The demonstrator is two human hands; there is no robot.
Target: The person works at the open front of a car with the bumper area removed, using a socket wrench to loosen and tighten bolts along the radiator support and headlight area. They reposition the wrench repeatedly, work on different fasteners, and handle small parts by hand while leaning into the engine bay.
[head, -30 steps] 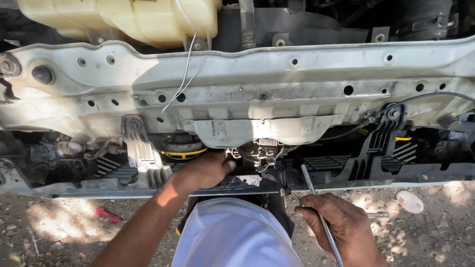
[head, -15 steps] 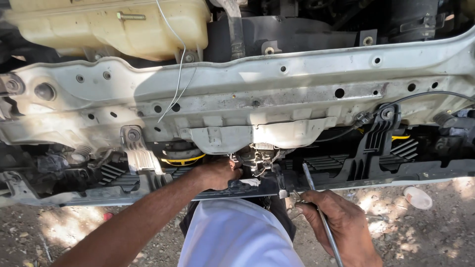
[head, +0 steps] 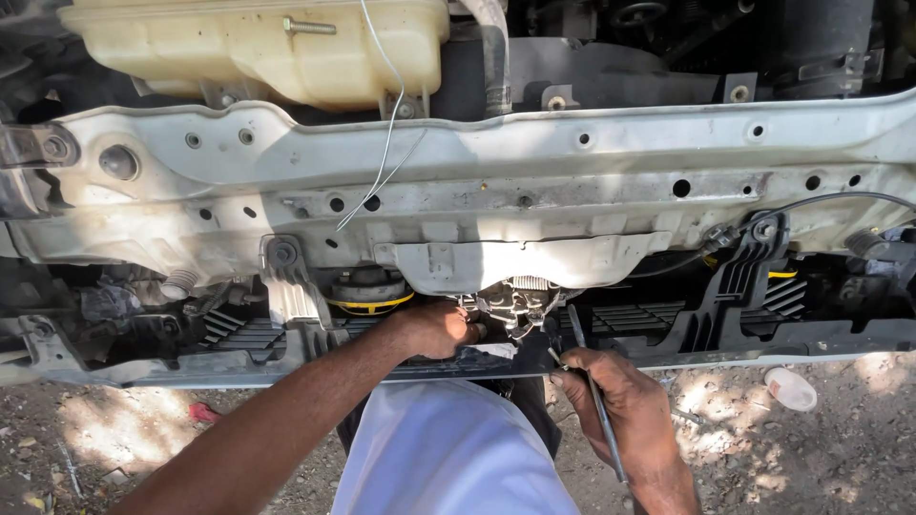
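left hand touches the latch just to its right; right hand grips a rod slanting up toward it.

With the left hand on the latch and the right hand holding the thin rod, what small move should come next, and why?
Probably steady the hood latch with the left hand and ease the thin metal rod's tip further toward it. The right hand grips the rod, whose upper end lies just right of the latch, below the white crossmember.
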